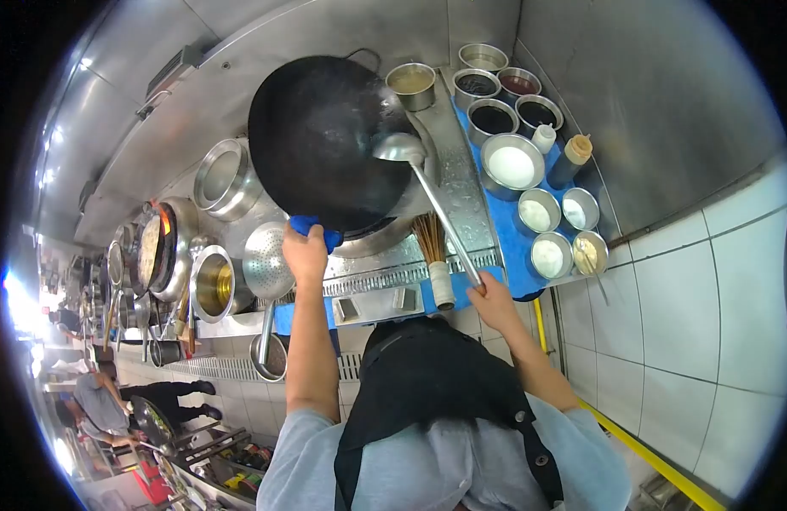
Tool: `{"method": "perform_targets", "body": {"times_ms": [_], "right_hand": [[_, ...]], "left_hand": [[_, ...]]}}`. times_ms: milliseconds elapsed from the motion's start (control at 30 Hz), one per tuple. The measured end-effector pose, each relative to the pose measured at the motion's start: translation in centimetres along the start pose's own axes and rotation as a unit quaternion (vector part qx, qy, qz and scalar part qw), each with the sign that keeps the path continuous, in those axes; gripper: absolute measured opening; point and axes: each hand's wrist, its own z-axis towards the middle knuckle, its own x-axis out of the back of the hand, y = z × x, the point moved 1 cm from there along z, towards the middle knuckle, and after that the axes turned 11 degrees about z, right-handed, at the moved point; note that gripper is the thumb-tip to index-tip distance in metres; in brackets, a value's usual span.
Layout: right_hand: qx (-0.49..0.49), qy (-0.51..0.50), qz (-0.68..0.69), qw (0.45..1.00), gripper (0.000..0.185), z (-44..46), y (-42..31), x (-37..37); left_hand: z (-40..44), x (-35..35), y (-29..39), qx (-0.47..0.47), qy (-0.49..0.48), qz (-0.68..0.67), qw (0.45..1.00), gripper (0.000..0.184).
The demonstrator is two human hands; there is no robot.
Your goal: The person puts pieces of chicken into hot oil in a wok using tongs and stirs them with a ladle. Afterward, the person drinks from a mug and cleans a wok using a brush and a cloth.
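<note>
My left hand is closed round a blue cloth at the near rim of a large black wok, which is tilted up over the stove. In my right hand is the end of a long metal ladle. The ladle's bowl lies over the wok's right side, where a pale blur shows. A bamboo brush with a white-wrapped handle stands between my hands. Left of my left wrist is a perforated skimmer.
Metal tubs of sauces and white powders and a squeeze bottle stand on blue cloth at the right. A pot with yellow liquid is at the left. Another person works at the lower left.
</note>
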Motion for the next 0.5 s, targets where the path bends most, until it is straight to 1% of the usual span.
{"method": "perform_targets", "body": {"times_ms": [100, 133, 233, 300, 333, 433, 467, 500], "right_hand": [[-0.008, -0.06, -0.041, 0.997, 0.033, 2.5, -0.4, -1.4], [-0.013, -0.065, -0.056, 0.996, 0.035, 3.0, -0.1, -2.1], [-0.037, -0.076, -0.09, 0.992, 0.04, 3.1, 0.5, -4.0], [-0.048, -0.064, -0.097, 0.992, 0.042, 3.5, 0.1, -4.5], [-0.067, -0.066, -0.1, 0.991, 0.042, 3.5, 1.2, -4.6], [-0.084, -0.082, -0.177, 0.977, 0.042, -0.3, 5.6, -1.8], [-0.109, -0.077, -0.181, 0.974, 0.04, -3.0, 7.4, -0.1], [-0.133, -0.071, -0.186, 0.971, 0.038, -6.0, 9.4, 1.8]], "left_hand": [[-1.7, 0.2, 0.6, -0.05, 0.024, 0.037, 0.998, 0.047], [-2.3, -0.3, 0.3, -0.067, 0.048, 0.053, 0.995, 0.053], [-3.4, -0.7, -0.7, -0.098, 0.037, 0.024, 0.994, 0.055], [-3.3, -1.3, -1.0, -0.106, 0.065, 0.007, 0.992, 0.056], [-3.2, -1.5, -1.2, -0.109, 0.078, -0.001, 0.991, 0.056], [-1.9, -1.5, -1.3, -0.088, 0.082, -0.003, 0.993, 0.054], [-0.9, -2.2, -2.2, -0.073, 0.086, -0.037, 0.993, 0.046], [0.0, -2.9, -3.0, -0.035, 0.074, -0.064, 0.995, 0.044]]}}
